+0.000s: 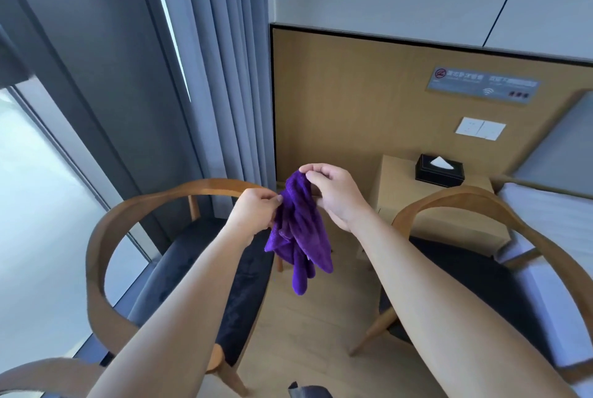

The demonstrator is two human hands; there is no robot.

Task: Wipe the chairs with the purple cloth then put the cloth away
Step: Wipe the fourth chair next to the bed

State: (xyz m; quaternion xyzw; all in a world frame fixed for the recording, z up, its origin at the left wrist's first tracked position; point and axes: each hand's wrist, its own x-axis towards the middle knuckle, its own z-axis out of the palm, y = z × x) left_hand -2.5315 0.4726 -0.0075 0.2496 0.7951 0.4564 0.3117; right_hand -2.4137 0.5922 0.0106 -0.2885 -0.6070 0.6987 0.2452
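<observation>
the purple cloth (pixel 298 237) hangs in mid-air between the two chairs, bunched and twisted, with its loose tail dangling above the wooden floor (pixel 305 333). the left grip (pixel 256 211) is a narrow pinch of thumb and fingertips on a fold at the cloth's left side. the right grip (pixel 333 192) pinches the top corner a little higher, fingers curled over it. neither holds the cloth in a full fist.

the step in hand looks like sorting the cloth into shape, though nothing here shows whether that is for wiping or for putting it away. if it is for wiping, it would go best like this:

- draw the two pinches apart so the twist falls out and the edges show
- fold it into a flat pad that fills one palm, with no tail left to drag or snag
- start on the curved wooden rail of the left chair (pixel 106 230), which is nearest the left arm, following the bend in one sweep
- do the dark seat after the rail, then the right chair (pixel 481 202) the same way

the small table (pixel 398 179) with the tissue box (pixel 439 171) stands behind the gap between the chairs, so keep the swinging tail short near it
</observation>
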